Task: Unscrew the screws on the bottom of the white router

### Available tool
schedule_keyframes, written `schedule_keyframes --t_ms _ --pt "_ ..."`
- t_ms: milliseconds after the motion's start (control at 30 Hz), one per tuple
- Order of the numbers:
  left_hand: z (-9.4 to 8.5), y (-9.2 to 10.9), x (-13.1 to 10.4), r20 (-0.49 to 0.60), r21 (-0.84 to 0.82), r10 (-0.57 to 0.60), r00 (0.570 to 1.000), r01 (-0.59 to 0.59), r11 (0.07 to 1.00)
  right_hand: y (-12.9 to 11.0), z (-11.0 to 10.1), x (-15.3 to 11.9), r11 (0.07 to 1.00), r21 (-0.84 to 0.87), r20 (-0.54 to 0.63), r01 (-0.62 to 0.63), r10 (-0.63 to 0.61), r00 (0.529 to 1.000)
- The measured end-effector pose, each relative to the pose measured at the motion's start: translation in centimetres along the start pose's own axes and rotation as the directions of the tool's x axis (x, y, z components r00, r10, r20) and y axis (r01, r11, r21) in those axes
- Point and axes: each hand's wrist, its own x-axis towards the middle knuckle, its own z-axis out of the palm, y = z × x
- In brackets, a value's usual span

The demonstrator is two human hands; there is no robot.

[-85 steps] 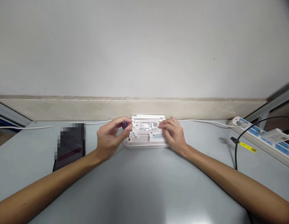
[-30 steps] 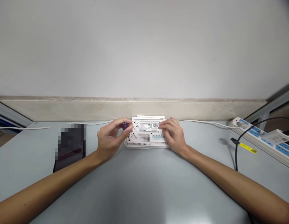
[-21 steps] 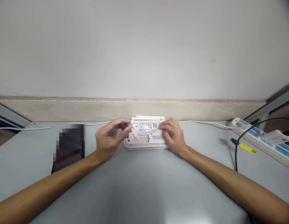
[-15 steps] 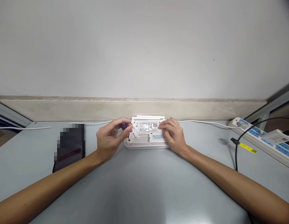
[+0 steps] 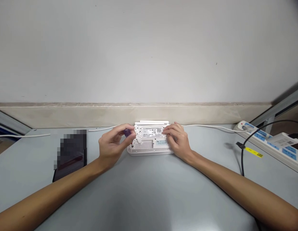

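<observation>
A white Wi-Fi router (image 5: 144,145) lies upside down on the grey table, its vented underside, printed labels and folded antennas showing. My left hand (image 5: 112,142) is at its left end, with thumb and fingers closed around the purple handle of a small screwdriver (image 5: 127,132). The screwdriver's tip is hard to make out near the router's left corner, close to a round screw hole. My right hand (image 5: 179,139) grips the router's right end, with bent fingers and thumb resting on the underside beside the label.
A dark phone-like slab (image 5: 72,163), partly pixelated, lies on the left. To the right, a white power strip (image 5: 259,134) with blue sockets has a white adapter (image 5: 282,140) plugged in. A black cable (image 5: 242,160) bears a yellow tag. White cable (image 5: 206,126) runs along the wall.
The whole view has shifted slightly. My left hand keeps hold of the screwdriver, whose handle has turned a little; a reddish bit below the fingers no longer shows. My right hand stays on the router.
</observation>
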Motion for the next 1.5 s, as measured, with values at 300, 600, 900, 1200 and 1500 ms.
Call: schedule_keyframes --t_ms 300,600,900,1200,1500 --pt "-0.1 0.9 0.2 0.048 -0.012 -0.091 0.995 0.091 0.996 0.1 0.0 0.0 1.000 0.009 0.000 0.009 -0.009 1.000" --pt "-0.2 0.9 0.5 0.106 -0.078 -0.062 0.992 0.071 0.994 0.0 -0.1 0.1 1.000 0.002 0.000 0.005 -0.005 1.000" --pt "0.1 0.6 0.6 0.065 -0.069 0.030 0.997 -0.025 0.997 0.1 -0.2 0.1 1.000 -0.002 0.003 0.007 -0.007 1.000" --pt "0.2 0.4 0.7 -0.052 0.041 0.071 0.996 -0.069 0.997 0.0 -0.1 0.1 1.000 0.008 -0.003 0.011 -0.011 1.000" --pt "0.2 0.2 0.4 -0.057 0.043 0.085 0.995 -0.082 0.996 -0.1 -0.1 0.1 1.000 0.010 0.000 0.005 -0.005 1.000"
